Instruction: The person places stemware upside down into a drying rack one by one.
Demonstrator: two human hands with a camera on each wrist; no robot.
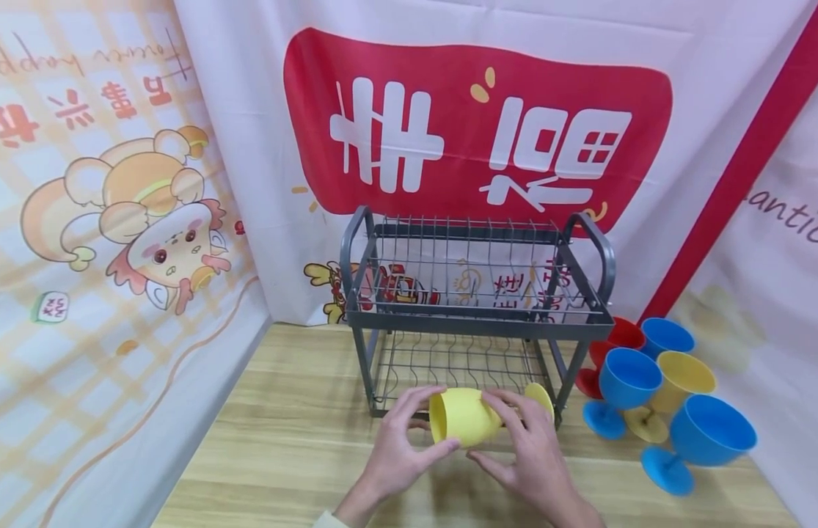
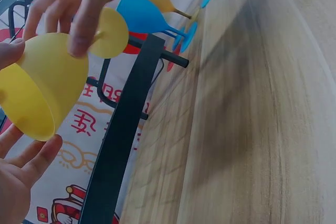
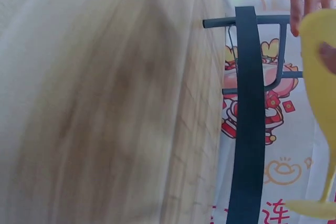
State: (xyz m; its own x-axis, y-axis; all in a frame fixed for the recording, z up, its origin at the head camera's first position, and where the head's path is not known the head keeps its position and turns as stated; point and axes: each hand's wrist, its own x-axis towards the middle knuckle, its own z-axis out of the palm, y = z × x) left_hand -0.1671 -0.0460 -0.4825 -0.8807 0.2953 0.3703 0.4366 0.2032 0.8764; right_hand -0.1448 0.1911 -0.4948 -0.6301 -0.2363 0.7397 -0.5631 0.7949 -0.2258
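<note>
A yellow plastic goblet (image 1: pixel 471 418) lies sideways in the air at the front of the grey dish rack (image 1: pixel 481 326), its mouth facing left and its round foot (image 1: pixel 539 400) to the right. My left hand (image 1: pixel 402 444) holds the bowl at its rim, thumb on the near side and fingers on the far side. My right hand (image 1: pixel 530 447) is around the closed end of the bowl near the stem, fingers over the top. In the left wrist view the goblet (image 2: pixel 63 72) shows its open mouth, with the right hand (image 2: pixel 92 3) above it.
Several goblets stand to the right of the rack: blue ones (image 1: pixel 712 429), a yellow one (image 1: pixel 686 378) and a red one (image 1: pixel 623 334). The two-tier rack has wire slots and rests on a wooden table (image 1: pixel 283 411). Printed cloth (image 1: pixel 250 88) hangs behind and at the sides.
</note>
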